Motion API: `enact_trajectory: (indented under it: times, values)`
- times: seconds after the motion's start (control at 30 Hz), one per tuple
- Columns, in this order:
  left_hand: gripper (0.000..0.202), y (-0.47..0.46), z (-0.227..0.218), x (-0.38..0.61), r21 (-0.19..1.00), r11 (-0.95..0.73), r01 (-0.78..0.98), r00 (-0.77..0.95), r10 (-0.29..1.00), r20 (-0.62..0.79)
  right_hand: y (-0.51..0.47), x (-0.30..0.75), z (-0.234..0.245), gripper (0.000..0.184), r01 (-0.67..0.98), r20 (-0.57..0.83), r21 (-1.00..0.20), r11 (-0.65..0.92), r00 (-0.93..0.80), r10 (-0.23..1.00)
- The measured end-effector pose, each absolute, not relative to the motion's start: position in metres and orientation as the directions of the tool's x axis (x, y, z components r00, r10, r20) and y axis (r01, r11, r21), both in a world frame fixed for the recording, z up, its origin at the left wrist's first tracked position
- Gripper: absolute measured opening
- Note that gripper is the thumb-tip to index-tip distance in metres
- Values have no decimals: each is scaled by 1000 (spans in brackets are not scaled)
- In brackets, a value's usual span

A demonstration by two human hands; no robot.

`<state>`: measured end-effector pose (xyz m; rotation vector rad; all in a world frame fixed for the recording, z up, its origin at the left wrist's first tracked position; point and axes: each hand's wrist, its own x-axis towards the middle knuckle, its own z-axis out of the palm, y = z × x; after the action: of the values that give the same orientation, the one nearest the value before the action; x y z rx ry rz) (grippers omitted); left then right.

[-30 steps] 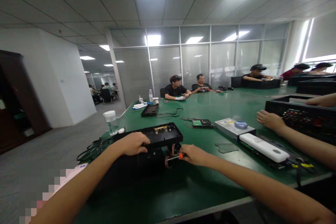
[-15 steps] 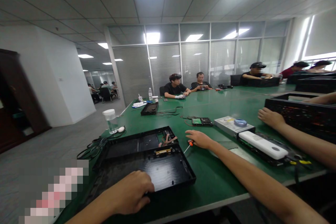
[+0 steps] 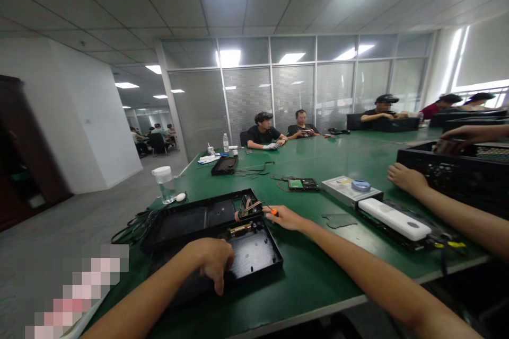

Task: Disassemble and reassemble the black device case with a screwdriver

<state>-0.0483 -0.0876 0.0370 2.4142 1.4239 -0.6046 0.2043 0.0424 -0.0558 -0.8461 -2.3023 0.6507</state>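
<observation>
A black plastic device case (image 3: 254, 251) lies opened flat on the green table (image 3: 318, 275), its two halves joined by coloured wires (image 3: 245, 206). My left hand (image 3: 212, 259) rests on the near half, fingers curled down onto its surface, holding nothing I can make out. My right hand (image 3: 284, 217) lies beside the case's right edge, closed on a small screwdriver with an orange handle (image 3: 273, 212), its tip pointing at the wires.
A co-worker's hand (image 3: 405, 177) and forearm reach in from the right, near a white device (image 3: 393, 220) and a grey box (image 3: 344, 188). Black crates (image 3: 449, 169) stand at right. A plastic bottle (image 3: 164, 183), cables (image 3: 133, 228) and a circuit board (image 3: 303, 184) lie around. Several people sit at the far end.
The case, closed and upright a second ago, now lies opened flat. My left hand moved onto the near half. My right hand with the screwdriver came back to the case's right edge.
</observation>
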Motion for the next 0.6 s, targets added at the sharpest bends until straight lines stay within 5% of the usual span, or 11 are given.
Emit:
enact_trajectory:
  times: [0.1,0.3,0.43,0.6]
  values:
    - [46,-68,40,-43,36,-506,862,461,751,-472,42,203,-55,41,440,332,-600,668,-624,708]
    - [24,-22,23,-12,2,-766,643,766,643,-21,39,203,-56,41,447,315,-615,650,-617,722]
    - [12,-11,-8,6,22,-875,483,874,483,43,42,209,-61,46,432,307,-664,611,-587,749]
    - [18,-11,-26,6,46,-885,464,874,466,141,47,217,-63,48,451,313,-649,612,-575,756]
